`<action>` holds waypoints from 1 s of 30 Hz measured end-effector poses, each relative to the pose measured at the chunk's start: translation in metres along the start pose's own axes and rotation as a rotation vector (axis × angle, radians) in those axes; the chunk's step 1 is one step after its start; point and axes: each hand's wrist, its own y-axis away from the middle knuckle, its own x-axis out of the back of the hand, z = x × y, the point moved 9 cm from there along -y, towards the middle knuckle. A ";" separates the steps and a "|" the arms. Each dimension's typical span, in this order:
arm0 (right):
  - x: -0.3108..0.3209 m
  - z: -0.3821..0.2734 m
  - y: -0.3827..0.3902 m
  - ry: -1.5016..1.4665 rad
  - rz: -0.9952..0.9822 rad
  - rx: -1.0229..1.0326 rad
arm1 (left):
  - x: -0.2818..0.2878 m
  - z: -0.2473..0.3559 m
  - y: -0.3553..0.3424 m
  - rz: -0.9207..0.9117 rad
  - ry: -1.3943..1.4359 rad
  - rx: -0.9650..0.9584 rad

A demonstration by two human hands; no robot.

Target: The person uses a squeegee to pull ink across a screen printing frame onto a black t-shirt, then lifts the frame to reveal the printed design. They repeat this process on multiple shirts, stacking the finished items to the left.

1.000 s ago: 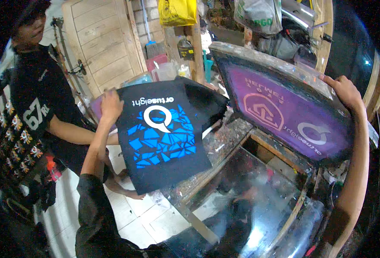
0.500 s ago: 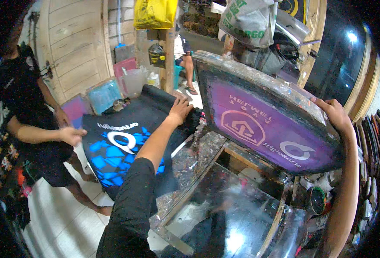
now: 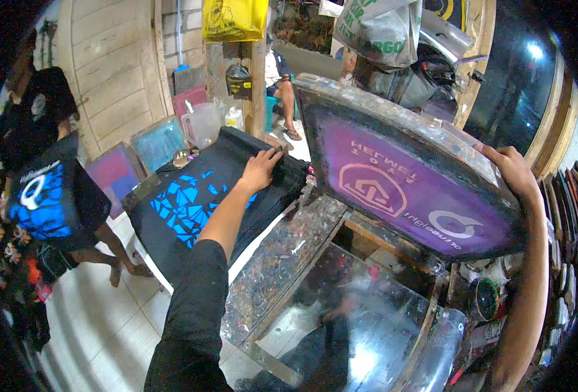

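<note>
My left hand rests on the far right part of a black cloth with a blue shard-like print, its fingers lying out over the cloth. Under the cloth, a white board edge shows. My right hand is closed around the upper right edge of a screen printing frame, which stands tilted up. Its purple mesh carries pale stencil shapes. At the left, a co-worker has a second black printed cloth, with blue shards and a white ring-shaped logo.
Beneath the raised frame lies a glass-topped table with a paint-stained ledge. Smaller screens lean near a clear jug. A wooden post rises behind. Many stacked frames line the right. Another person sits beyond.
The co-worker has lifted the top printed cloth away to the left, uncovering the one beneath. My left hand has shifted slightly left; my right hand and the frame have hardly moved.
</note>
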 end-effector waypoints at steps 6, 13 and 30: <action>0.003 -0.012 0.006 0.036 0.030 0.063 | 0.022 0.010 0.019 0.114 -0.123 0.112; 0.001 -0.008 0.005 0.014 0.031 0.030 | 0.016 0.011 0.021 0.104 -0.145 0.130; -0.016 0.033 -0.002 -0.084 -0.100 -0.075 | -0.018 -0.013 0.003 -0.223 -0.133 0.154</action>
